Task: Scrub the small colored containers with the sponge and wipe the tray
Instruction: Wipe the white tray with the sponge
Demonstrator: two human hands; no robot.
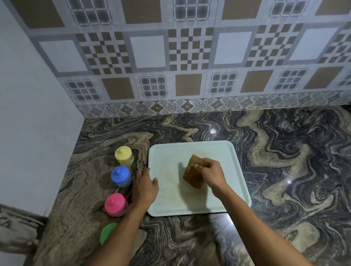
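The pale tray (220,156) lies flat on the marble counter (299,165), approx. in the middle, w/ some brownish smears on its surface. The right hand (212,173) pinches the brown sponge (192,173) between thumb and curled fingers; the sponge stands tilted, w/ its lower edge on the tray. The left hand (146,186) rests on the tray's left rim, fingers rather straight and not closed, thumb tip on the tray surface. Left of the tray, in one row on the counter: yellow container (123,158) at the far end, then blue container (121,176), pink container (115,204), and green container (108,232) nearest, partly hidden by the left forearm. All stand apart from the tray. Behind is a tiled wall (184,48).
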